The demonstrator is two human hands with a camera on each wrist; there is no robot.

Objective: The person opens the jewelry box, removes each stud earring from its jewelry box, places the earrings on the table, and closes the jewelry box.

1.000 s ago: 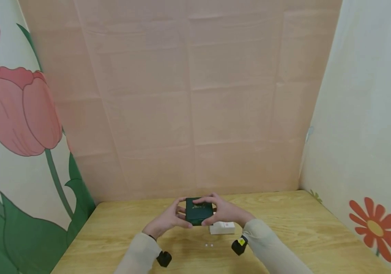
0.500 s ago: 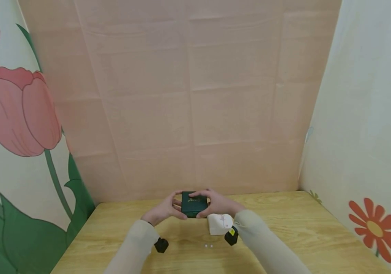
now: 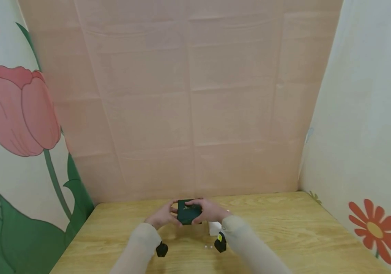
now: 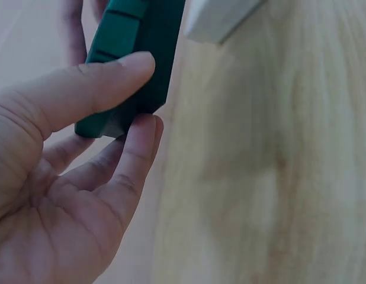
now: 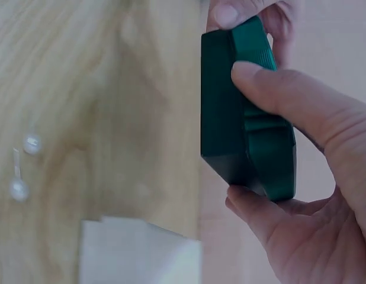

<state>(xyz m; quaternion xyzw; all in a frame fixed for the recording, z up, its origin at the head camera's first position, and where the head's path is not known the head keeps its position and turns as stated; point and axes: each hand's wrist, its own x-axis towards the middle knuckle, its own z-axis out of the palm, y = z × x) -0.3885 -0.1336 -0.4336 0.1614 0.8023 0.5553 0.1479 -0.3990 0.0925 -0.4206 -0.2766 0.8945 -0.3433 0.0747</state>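
Note:
A small dark green jewellery box [image 3: 187, 216] with gold lettering on its lid is held between both hands above the table. From the left, my left hand [image 3: 163, 215] grips it, the thumb on the near face and fingertips at the edge of the box [image 4: 159, 50]. My right hand [image 3: 212, 211] holds the opposite side, its thumb pressing on the grooved front of the box [image 5: 221, 100]. The lid looks closed. Two pearl earrings, one [image 5: 32, 144] beside the other [image 5: 18, 189], lie on the table in the right wrist view, apart from the hands.
A white box [image 3: 214, 229] stands on the wooden table [image 3: 277, 236], partly hidden behind my right wrist. Black wrist cameras hang under both sleeves. A pinkish sheet [image 3: 188, 95] hangs at the table's back edge, with flower-printed walls at the sides.
Both hands have carried the green box a little to the left, first up and then back down. The right forearm now covers more of the white box. The earrings have stayed put.

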